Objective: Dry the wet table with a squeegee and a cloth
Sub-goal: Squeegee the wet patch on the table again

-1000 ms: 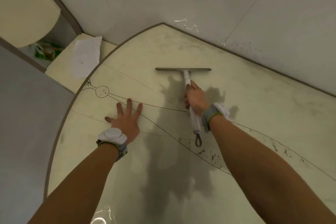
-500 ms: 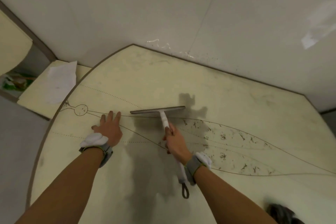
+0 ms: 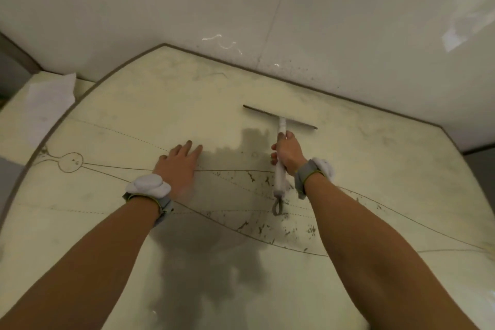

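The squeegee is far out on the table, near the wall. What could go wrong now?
The right hand holds the squeegee at a long reach near the wall; pressure may be uneven, so the blade could leave streaks.
The left hand lies flat on the table; on a wet surface it might slip.
The white sheet, perhaps the cloth, lies on the side ledge, so pulled water may drip off.

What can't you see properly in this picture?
Head view:
- Middle of the squeegee handle: hidden inside the right hand.
- White sheet at left: too blurred to tell cloth from paper.
- Table near edge: cut off by the picture's bottom.
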A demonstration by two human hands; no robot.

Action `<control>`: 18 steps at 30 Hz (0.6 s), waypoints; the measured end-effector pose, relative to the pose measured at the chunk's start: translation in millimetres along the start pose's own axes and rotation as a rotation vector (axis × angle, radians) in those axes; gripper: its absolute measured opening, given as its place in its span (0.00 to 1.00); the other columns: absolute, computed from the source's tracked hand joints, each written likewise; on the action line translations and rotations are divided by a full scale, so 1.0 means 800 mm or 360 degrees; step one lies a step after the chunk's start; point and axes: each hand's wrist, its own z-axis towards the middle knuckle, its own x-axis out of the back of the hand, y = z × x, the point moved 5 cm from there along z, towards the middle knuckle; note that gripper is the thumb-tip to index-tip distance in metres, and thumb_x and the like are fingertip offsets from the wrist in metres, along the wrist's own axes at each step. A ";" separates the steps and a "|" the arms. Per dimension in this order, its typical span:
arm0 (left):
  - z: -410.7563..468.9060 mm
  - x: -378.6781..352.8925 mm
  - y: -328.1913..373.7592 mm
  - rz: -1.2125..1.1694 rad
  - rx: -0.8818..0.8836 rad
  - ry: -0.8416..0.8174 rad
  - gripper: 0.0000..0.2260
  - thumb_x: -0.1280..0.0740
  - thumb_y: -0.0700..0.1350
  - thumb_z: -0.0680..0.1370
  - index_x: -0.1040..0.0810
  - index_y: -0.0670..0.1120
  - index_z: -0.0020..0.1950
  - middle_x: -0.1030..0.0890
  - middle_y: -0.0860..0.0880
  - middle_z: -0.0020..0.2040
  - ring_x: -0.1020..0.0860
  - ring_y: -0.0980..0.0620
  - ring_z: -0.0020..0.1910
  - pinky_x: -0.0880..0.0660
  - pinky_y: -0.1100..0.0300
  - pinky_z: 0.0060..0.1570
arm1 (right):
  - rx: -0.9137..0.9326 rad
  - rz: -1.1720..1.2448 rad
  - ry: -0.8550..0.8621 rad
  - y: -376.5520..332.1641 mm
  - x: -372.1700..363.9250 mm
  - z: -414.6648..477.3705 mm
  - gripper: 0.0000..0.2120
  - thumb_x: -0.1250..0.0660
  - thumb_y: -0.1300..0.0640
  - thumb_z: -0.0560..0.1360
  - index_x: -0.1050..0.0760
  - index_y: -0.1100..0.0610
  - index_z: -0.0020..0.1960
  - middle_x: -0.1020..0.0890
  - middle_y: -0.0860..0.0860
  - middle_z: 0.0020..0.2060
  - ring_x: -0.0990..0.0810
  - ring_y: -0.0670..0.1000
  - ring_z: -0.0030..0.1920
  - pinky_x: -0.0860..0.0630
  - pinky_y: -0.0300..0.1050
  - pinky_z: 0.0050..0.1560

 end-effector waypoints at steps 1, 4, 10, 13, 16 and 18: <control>0.002 0.001 0.003 0.0016 -0.0006 0.0013 0.27 0.46 0.47 0.83 0.53 0.52 0.80 0.50 0.48 0.80 0.47 0.44 0.77 0.40 0.46 0.70 | -0.0003 0.0008 0.0000 0.011 -0.010 -0.006 0.14 0.51 0.50 0.85 0.36 0.58 0.64 0.28 0.55 0.40 0.30 0.51 0.29 0.26 0.45 0.29; 0.003 -0.004 0.012 0.0029 -0.0009 -0.0001 0.25 0.49 0.45 0.83 0.52 0.52 0.80 0.49 0.47 0.80 0.47 0.44 0.77 0.40 0.46 0.71 | 0.0018 0.0114 -0.0008 0.049 -0.045 -0.043 0.12 0.51 0.49 0.85 0.37 0.53 0.64 0.29 0.55 0.38 0.30 0.50 0.29 0.27 0.45 0.29; -0.025 -0.005 0.033 0.0008 -0.0043 -0.0035 0.28 0.46 0.43 0.81 0.53 0.51 0.80 0.49 0.46 0.80 0.47 0.43 0.77 0.41 0.45 0.72 | 0.0016 0.0079 0.0134 0.107 -0.101 -0.141 0.17 0.50 0.43 0.84 0.38 0.49 0.68 0.24 0.54 0.41 0.25 0.53 0.33 0.19 0.57 0.40; -0.038 0.002 0.046 -0.0012 -0.0075 -0.0009 0.28 0.46 0.41 0.81 0.51 0.49 0.79 0.48 0.46 0.79 0.46 0.43 0.77 0.41 0.45 0.71 | 0.0005 0.0093 0.0047 0.109 -0.102 -0.166 0.19 0.50 0.44 0.84 0.39 0.49 0.71 0.24 0.54 0.43 0.25 0.51 0.33 0.20 0.53 0.37; -0.050 0.005 0.064 -0.0019 -0.0126 0.0044 0.27 0.46 0.41 0.81 0.48 0.49 0.79 0.46 0.45 0.79 0.44 0.42 0.76 0.39 0.45 0.70 | -0.0053 0.0289 -0.0053 0.105 -0.074 -0.189 0.14 0.50 0.48 0.85 0.37 0.52 0.67 0.28 0.52 0.38 0.30 0.48 0.28 0.27 0.44 0.28; -0.053 0.003 0.077 -0.0008 -0.0151 0.0030 0.28 0.44 0.40 0.80 0.49 0.49 0.79 0.46 0.45 0.79 0.43 0.42 0.76 0.38 0.45 0.70 | -0.0002 0.0342 -0.0018 0.100 -0.037 -0.189 0.12 0.50 0.49 0.85 0.36 0.52 0.65 0.28 0.53 0.38 0.31 0.48 0.28 0.29 0.41 0.26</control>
